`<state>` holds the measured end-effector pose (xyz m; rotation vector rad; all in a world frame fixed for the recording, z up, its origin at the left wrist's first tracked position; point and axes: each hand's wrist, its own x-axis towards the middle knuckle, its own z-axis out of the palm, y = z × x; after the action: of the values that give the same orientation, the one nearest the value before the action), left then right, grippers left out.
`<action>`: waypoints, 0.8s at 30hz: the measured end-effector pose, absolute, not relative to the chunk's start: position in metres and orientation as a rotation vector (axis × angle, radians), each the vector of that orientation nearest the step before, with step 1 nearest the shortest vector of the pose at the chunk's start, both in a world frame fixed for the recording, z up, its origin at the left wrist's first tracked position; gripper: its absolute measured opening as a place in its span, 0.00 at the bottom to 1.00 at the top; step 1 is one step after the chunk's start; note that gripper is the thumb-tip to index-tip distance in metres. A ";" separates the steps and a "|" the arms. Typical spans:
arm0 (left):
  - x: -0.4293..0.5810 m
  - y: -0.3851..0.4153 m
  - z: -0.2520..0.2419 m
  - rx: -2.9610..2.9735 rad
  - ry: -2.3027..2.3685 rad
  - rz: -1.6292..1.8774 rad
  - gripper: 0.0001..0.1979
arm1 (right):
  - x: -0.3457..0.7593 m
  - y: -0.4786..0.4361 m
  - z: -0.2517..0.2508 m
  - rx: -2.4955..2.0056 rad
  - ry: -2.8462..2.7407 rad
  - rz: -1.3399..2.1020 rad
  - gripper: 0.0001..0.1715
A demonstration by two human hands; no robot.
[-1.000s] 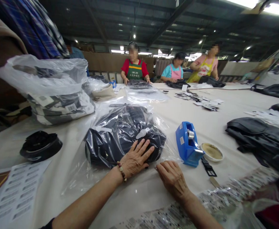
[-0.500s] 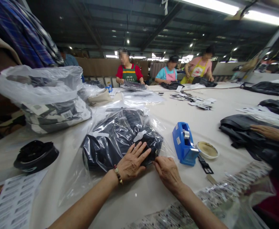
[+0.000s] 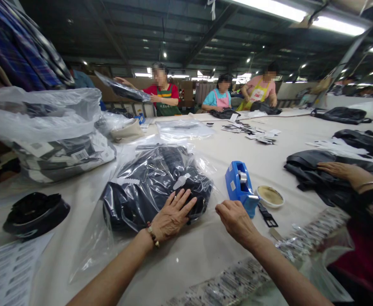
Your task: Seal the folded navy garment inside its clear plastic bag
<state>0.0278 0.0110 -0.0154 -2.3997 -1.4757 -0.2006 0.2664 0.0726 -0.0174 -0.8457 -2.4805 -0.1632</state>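
A black item, apparently a folded bag, lies inside a clear plastic bag (image 3: 148,195) on the table. White tabs show through the glossy film. My left hand (image 3: 170,216) rests flat on its near right part, fingers spread. Just right of the package, my right hand (image 3: 237,221) is closed in a pinch at the edge of the film, its fingertips pressed together. Whether the film is between them I cannot make out. Close beyond that hand stands a blue tape dispenser (image 3: 239,189). A round shallow dish (image 3: 271,196) and a black buckle (image 3: 267,216) lie beside the dispenser.
A large plastic sack of tags (image 3: 55,148) stands at left, above a black rolled piece (image 3: 35,214) and label sheets (image 3: 14,272). At right, another person's hand (image 3: 341,170) touches black bags (image 3: 307,163). Loose tags (image 3: 253,131) lie farther back. Several co-workers face me across the table.
My right hand has moved right, away from the package's corner, still pinched. My left hand stays on the package. The co-worker in red has lifted a wrapped item to the left.
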 end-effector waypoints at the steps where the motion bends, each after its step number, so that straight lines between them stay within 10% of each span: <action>1: 0.027 0.011 -0.016 -2.395 -1.469 -0.211 0.37 | 0.270 0.075 -0.016 -0.865 -2.476 -0.170 0.07; 11: 0.024 0.011 -0.019 -2.289 -1.340 -0.234 0.38 | 0.281 0.089 -0.011 -1.043 -2.388 -0.390 0.01; 24: 0.020 0.023 -0.037 -2.048 -1.139 -0.437 0.35 | 0.281 0.090 -0.023 -0.995 -2.021 -0.751 0.18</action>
<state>0.0196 0.0232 -0.0372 -2.0480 -1.1389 -0.4367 0.2813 0.0901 -0.0229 -0.9948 -2.0206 -0.7513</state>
